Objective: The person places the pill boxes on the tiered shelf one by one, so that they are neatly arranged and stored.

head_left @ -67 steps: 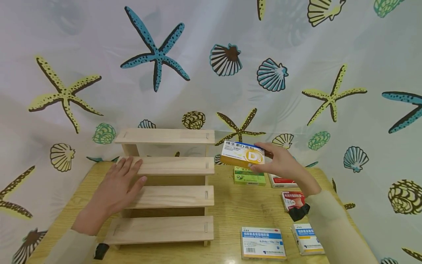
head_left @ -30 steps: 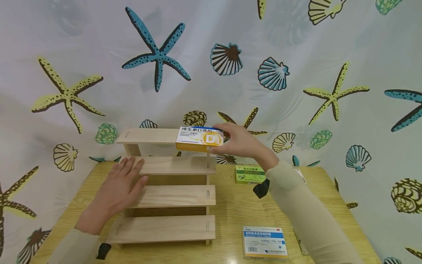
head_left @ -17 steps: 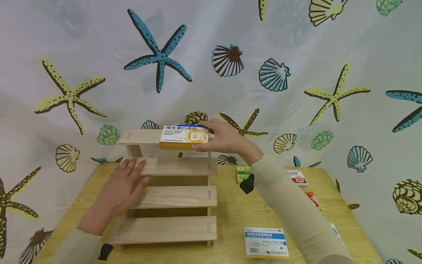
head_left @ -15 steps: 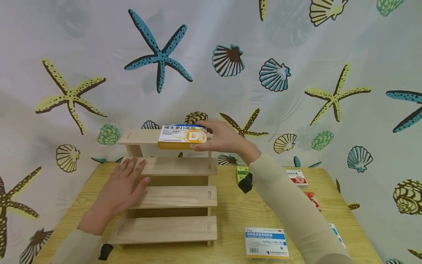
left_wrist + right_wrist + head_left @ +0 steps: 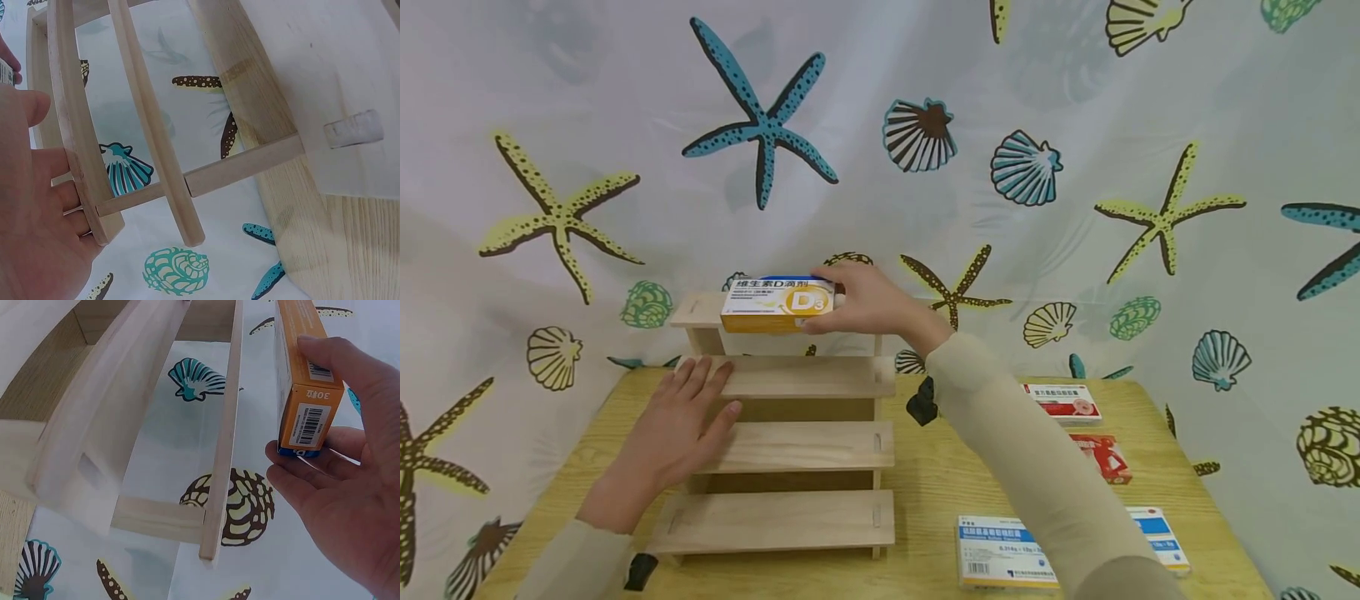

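The right hand [image 5: 872, 300] pinches the right end of a white and orange D3 box [image 5: 767, 304], with the thumb in front and fingers behind. In the right wrist view the orange box [image 5: 303, 381] is between thumb and fingers of the right hand [image 5: 350, 450], apart from the wooden bar beside it. The box overlaps the top shelf in the head view. The left hand [image 5: 670, 425] lies with spread fingers on the left end of the second shelf [image 5: 812, 375] of the wooden rack. In the left wrist view the left hand [image 5: 44, 200] touches a wooden board's edge [image 5: 78, 150].
On the right of the wooden table [image 5: 925, 475] lie a red and white box [image 5: 1067, 400], a red box [image 5: 1108, 458] and two blue and white boxes [image 5: 1000, 550] [image 5: 1161, 533]. A patterned curtain [image 5: 850, 208] hangs behind the rack.
The right hand has carried the D3 box leftward from beside the rack to the top shelf's left part. The left hand keeps its place on the second shelf.
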Available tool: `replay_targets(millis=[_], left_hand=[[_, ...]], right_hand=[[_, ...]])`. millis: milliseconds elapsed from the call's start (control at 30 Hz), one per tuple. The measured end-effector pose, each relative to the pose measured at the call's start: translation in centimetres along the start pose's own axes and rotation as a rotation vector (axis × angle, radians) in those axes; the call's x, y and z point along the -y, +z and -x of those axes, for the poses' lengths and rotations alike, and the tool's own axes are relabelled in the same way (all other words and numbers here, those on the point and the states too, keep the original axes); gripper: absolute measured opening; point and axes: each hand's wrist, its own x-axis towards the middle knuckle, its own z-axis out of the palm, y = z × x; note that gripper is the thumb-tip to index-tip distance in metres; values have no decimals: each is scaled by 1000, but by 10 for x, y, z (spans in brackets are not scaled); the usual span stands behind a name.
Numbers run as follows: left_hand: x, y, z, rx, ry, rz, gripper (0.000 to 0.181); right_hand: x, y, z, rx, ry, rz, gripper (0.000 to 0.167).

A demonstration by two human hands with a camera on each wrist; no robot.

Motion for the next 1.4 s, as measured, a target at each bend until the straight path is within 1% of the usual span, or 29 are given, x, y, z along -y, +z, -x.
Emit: replay_targets(millis=[133,267,467,600,733,933,1133,1233,1400], left_hand=[[0,-1,0,-7,2,1,64],[-2,-2,0,-8,3,4,64],[0,1,0,-1,9,1,64],[1,1,0,-15,17,-11,64],[0,-2,0,6,2,-22,65],[-3,-3,1,47,-21,-10,67],[-3,-3,1,56,-29,14,68],[-3,-2,1,59,-30,21,69],[-1,-3,1,60,-36,24,69]], right_hand=[[7,4,-10,10,-10,0,86],[11,8,-17,13,6,-10,87],[11,14,-26,20,18,-17,88],[11,18,-33,26,33,-13,90],[10,22,-36,22,52,-27,91],[9,27,-42,21,61,-21,91],[7,35,-48,3,52,-55,89],[7,38,-49,-8,60,-70,90],[10,42,-52,-6,62,-66,92]])
